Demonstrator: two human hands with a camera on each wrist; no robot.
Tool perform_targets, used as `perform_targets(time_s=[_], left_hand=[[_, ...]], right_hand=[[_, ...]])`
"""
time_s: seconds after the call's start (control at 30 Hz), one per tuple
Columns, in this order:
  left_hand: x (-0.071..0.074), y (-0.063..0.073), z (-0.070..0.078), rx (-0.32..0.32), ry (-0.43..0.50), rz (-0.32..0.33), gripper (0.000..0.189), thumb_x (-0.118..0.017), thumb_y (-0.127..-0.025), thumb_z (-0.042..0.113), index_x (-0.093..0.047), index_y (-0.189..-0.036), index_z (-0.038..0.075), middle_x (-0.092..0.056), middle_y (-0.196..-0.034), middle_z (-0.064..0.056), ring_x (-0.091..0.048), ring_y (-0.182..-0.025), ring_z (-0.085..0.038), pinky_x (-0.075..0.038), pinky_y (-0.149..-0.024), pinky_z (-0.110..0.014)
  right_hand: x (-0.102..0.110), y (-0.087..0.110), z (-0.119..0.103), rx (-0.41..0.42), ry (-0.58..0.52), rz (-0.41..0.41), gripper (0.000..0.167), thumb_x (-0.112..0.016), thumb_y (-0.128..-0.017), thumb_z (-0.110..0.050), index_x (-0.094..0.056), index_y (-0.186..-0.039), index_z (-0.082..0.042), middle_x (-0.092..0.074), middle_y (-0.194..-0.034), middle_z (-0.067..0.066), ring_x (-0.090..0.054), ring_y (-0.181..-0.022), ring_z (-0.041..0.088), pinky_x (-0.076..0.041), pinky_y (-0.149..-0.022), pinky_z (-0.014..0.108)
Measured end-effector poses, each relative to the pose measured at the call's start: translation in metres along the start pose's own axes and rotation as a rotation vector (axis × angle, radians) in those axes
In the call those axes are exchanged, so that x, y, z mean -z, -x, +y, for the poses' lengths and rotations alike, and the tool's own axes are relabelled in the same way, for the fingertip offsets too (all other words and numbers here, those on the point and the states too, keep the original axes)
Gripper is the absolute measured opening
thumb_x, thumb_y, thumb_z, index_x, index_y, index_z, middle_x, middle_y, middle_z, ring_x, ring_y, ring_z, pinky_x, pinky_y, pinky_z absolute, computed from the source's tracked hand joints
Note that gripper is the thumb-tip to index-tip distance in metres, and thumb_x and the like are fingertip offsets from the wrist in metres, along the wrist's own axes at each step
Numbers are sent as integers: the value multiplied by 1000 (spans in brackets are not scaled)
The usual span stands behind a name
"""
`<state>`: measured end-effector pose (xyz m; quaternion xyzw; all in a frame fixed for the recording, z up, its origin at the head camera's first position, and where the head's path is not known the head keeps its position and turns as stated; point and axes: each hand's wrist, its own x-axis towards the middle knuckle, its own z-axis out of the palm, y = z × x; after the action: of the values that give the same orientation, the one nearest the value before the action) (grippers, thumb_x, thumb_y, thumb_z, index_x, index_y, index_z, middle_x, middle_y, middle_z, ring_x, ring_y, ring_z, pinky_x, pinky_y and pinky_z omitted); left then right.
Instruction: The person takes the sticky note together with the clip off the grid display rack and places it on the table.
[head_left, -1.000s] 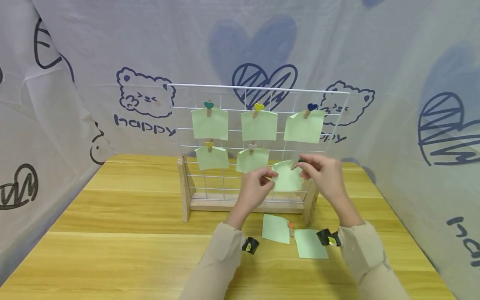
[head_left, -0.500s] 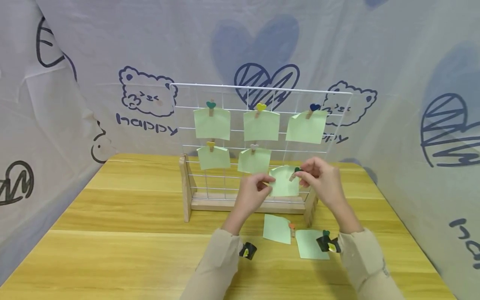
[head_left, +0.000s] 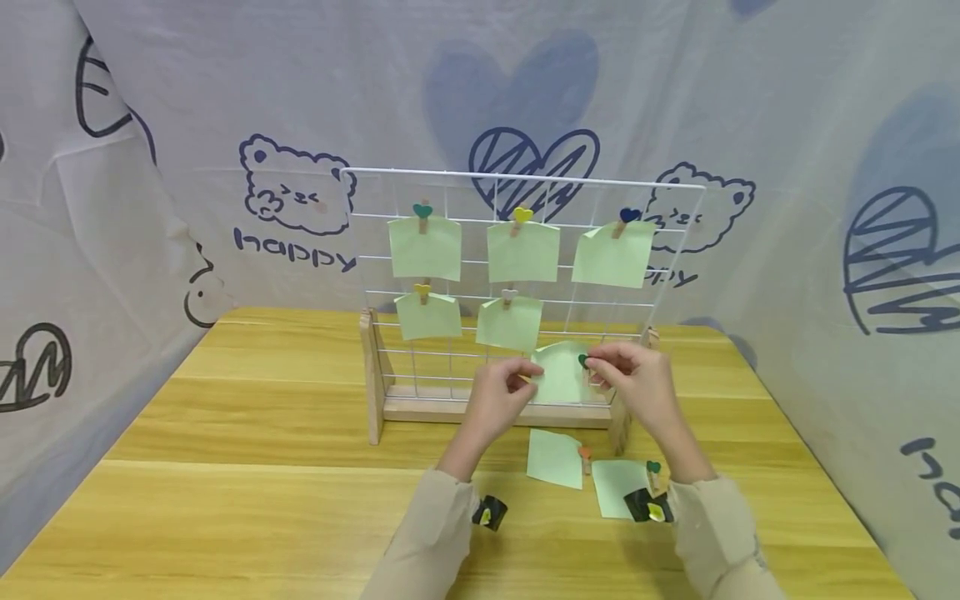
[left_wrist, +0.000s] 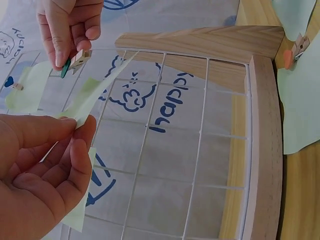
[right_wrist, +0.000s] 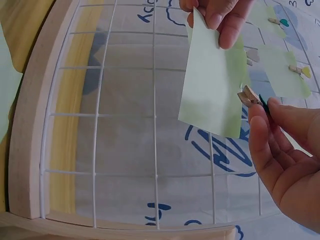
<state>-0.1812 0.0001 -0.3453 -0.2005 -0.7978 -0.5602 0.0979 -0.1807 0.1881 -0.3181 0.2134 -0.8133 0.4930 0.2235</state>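
Head view: the left hand [head_left: 498, 393] pinches the left edge of a pale green note [head_left: 559, 375], which is in front of the lower right part of a white wire grid [head_left: 525, 177]; the right hand [head_left: 637, 382] pinches a green-heart clip [head_left: 583, 361] at the note's right side. Five hanging notes [head_left: 522, 254] are clipped to the grid, three in the upper row and two below. The grid stands in a wooden base [head_left: 495, 410] on the worktop [head_left: 247, 500], where a left loose note [head_left: 553, 460] and a right loose note [head_left: 617, 490] lie nearer the person, with an orange-heart clip [head_left: 586, 458] between them and a second green-heart clip [head_left: 654, 471] by the right one. Left wrist view: thumb and fingers of the left hand grip the note, seen nearly edge-on and tilted; the clip in the right hand is apart from it. Right wrist view: the clip's wooden end points towards the note and is just beside its edge, the heart held between thumb and finger.
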Motion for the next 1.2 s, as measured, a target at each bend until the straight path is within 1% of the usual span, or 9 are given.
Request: perform_targets(time_s=[0.1, 0.2, 0.3, 0.43, 0.5, 0.67, 0.87, 1.03, 1.2], left_hand=[[1, 3, -3, 9, 2, 8, 18, -56, -78, -10, -65, -91, -2, -63, -82, -10, -46, -58, -10, -40, -51, -17], [2, 5, -7, 10, -4, 18, 18, -57, -77, -11, -65, -90, -3, -63, -82, -10, -47, -58, -10, -41, -52, -18], [4, 7, -10, 22, -6, 25, 18, -57, -77, -11, -65, -91, -3, -63, -82, -11, -49, -59, -10, -42, -53, -18], [5, 8, -12, 36, -3, 25, 17, -58, -77, -10, -66, -91, -3, -63, -83, -11, -50, -60, -10, -44, -53, -18], [5, 9, -13, 35, -4, 26, 16, -59, -77, -9, -66, -90, -3, -64, -83, -12, -50, -60, -10, -44, -53, -18], [6, 12, -17, 52, 4, 25, 15, -59, -77, -9, -66, -90, -3, -63, -81, -12, -50, -60, -10, -43, -52, -19], [8, 15, -21, 70, 11, 23, 15, -59, -78, -8, -66, -90, -4, -63, -79, -11, -50, -59, -11, -42, -51, -19], [9, 17, -27, 93, 8, 24, 15, -59, -77, -9, -66, -90, -4, -63, -80, -11, -48, -58, -10, -41, -50, -18], [9, 19, -35, 90, 5, 35, 16, -58, -76, -10, -66, -88, -4, -63, -80, -12, -46, -56, -9, -39, -48, -18]], right_hand=[[-2, 2, 2, -3, 10, 10, 8, -64, -76, 8, -64, -84, 10, -64, -72, 18, -58, -52, 18, -48, -47, 22], [-4, 4, 2, -5, 51, 20, 7, -64, -76, 8, -65, -83, 9, -64, -74, 17, -58, -56, 21, -47, -49, 19], [-6, 6, -6, -24, 68, 16, 6, -64, -76, 9, -64, -82, 10, -64, -75, 18, -58, -58, 17, -46, -51, 16], [-9, 10, -4, -71, 29, 11, 7, -63, -77, 8, -64, -84, 10, -64, -77, 19, -59, -61, 12, -47, -54, 17], [-11, 12, 6, -88, 3, 9, 7, -64, -78, 6, -64, -84, 8, -64, -78, 18, -60, -62, 13, -48, -55, 18], [-16, 16, 11, -122, -21, 7, 6, -64, -78, 5, -64, -84, 8, -64, -78, 18, -59, -62, 10, -49, -56, 20], [-20, 20, 14, -182, -45, -19, 8, -64, -79, 2, -64, -85, 7, -64, -79, 17, -61, -64, 17, -51, -57, 24], [-26, 24, 20, -173, -48, -31, 8, -64, -78, 4, -64, -84, 9, -64, -77, 18, -62, -62, 23, -51, -56, 26], [-34, 27, 20, -186, -74, -38, 8, -64, -77, 8, -62, -83, 12, -63, -77, 21, -62, -63, 22, -51, -55, 26]])
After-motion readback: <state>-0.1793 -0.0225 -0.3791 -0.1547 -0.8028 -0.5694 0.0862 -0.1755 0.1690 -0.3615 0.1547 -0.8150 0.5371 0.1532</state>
